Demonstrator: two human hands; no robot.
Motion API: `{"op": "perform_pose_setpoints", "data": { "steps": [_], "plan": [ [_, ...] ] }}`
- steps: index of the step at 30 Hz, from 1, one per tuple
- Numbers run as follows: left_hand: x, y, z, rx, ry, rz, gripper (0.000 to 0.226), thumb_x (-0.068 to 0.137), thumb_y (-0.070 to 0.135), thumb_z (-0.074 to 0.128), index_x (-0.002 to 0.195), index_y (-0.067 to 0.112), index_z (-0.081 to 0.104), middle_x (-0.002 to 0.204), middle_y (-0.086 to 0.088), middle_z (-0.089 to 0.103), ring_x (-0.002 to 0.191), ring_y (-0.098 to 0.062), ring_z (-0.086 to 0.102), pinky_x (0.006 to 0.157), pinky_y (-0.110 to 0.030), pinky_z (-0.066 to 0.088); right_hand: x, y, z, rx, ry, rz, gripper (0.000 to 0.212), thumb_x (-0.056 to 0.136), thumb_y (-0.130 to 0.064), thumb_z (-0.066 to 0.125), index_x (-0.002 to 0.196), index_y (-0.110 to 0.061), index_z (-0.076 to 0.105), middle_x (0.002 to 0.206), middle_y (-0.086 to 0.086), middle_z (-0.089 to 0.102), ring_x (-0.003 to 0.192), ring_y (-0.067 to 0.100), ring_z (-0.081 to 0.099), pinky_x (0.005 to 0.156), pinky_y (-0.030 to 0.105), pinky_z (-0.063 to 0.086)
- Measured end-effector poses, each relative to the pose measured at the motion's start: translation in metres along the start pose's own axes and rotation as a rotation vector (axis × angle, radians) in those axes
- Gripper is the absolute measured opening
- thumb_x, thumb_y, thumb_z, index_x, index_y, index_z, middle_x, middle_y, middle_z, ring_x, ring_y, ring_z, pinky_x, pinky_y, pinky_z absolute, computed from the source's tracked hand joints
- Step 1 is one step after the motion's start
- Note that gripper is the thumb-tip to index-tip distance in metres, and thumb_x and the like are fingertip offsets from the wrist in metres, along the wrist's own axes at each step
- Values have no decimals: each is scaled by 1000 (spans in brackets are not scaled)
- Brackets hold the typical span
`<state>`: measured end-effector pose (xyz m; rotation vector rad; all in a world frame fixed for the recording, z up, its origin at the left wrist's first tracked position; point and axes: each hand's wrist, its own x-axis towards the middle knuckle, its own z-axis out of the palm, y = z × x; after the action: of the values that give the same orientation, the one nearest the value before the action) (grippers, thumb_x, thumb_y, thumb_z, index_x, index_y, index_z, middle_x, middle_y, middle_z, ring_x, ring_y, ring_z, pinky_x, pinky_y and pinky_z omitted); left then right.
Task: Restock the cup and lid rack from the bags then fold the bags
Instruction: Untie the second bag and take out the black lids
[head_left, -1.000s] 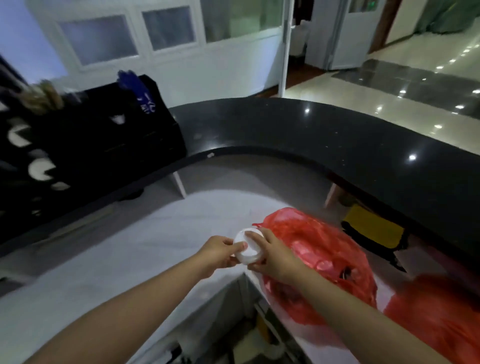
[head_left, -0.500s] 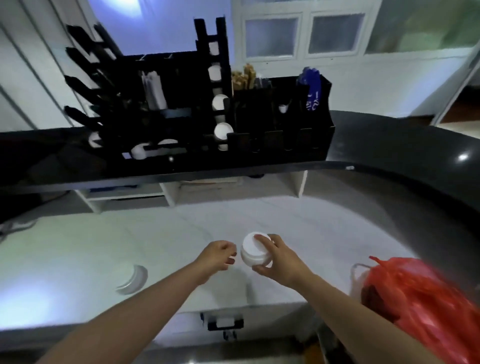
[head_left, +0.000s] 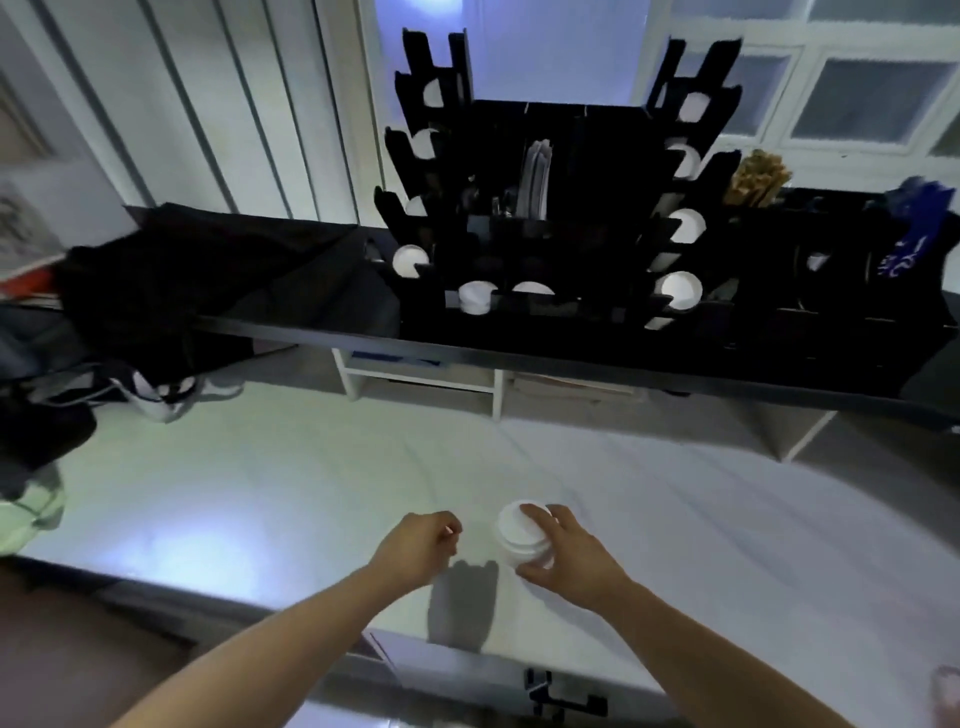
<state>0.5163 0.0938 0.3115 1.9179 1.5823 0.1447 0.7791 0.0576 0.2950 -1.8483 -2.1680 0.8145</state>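
Note:
My right hand (head_left: 569, 558) grips a short stack of white lids (head_left: 519, 535) just above the white counter (head_left: 727, 519). My left hand (head_left: 415, 545) hovers a little to the left of the stack with its fingers loosely curled and nothing in it. The black cup and lid rack (head_left: 550, 249) stands on the raised black ledge straight ahead, with white lids and cups showing in several of its side slots. No bag shows in this view.
A black organiser (head_left: 841, 291) with brown stirrers (head_left: 758, 176) and blue packets stands right of the rack. Dark clothing and bags (head_left: 171, 291) are piled at the left on the ledge. Open white shelves (head_left: 421, 374) sit under the ledge.
My view has swung left from the red bags to face the rack. My left hand let go of the lid stack, which my right hand carried along.

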Motion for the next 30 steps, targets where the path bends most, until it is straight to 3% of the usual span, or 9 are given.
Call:
{"op": "perform_pose_setpoints", "data": {
  "steps": [5,8,10,16,19,22,26,28,30],
  "plan": [
    [7,-48,-5,317,-2,184,41,95,17,45,130,28,64,116,-4,69,107,-25,63,86,-33,51,24,-17,48,23,-52,116,85,84,-54,69,154,-33,26,151,0,30,128,23,49,106,31,43],
    [11,-67,0,371,-24,271,49,91,16,46,138,23,58,145,1,55,133,-24,48,104,-35,44,30,-20,75,-4,-65,136,85,86,-54,67,156,-31,25,153,2,31,132,22,46,110,28,38],
    [13,-76,5,406,-10,304,46,93,19,48,138,20,60,151,0,49,138,-26,44,109,-38,41,34,-20,89,-72,-64,132,86,87,-57,64,157,-30,23,156,2,29,138,22,40,114,28,32],
    [24,-76,10,391,168,438,28,91,23,57,112,17,74,124,-3,68,115,-29,62,103,-41,47,30,-24,105,-115,-40,153,98,82,-71,60,159,-36,11,168,-2,3,154,18,12,121,33,18],
    [39,-56,17,367,201,587,22,86,21,62,102,18,77,107,1,73,99,-25,66,95,-40,51,20,-20,91,-26,57,190,84,89,-66,58,158,-33,22,168,1,13,152,17,22,119,31,22],
    [55,-21,29,379,125,663,18,81,15,71,97,20,77,92,3,75,90,-23,69,95,-39,49,1,-3,69,-18,164,277,61,100,-51,52,154,-27,36,164,3,26,148,20,33,118,33,29],
    [68,45,54,493,3,685,33,94,17,54,123,27,65,96,2,75,102,-18,67,115,-35,28,-45,36,36,-3,253,416,50,103,-44,47,150,-26,43,161,1,32,144,21,38,116,33,31],
    [72,77,72,539,-34,750,39,96,16,49,131,29,59,104,3,74,107,-17,65,116,-30,22,-74,58,21,2,281,480,48,103,-43,46,149,-27,44,161,0,33,142,21,40,115,33,32],
    [71,111,87,557,-73,824,40,95,16,47,131,27,60,105,2,74,103,-20,66,113,-28,26,-104,78,6,11,314,552,46,104,-44,45,147,-29,46,160,-2,34,140,21,42,115,34,33]
  ]
}}
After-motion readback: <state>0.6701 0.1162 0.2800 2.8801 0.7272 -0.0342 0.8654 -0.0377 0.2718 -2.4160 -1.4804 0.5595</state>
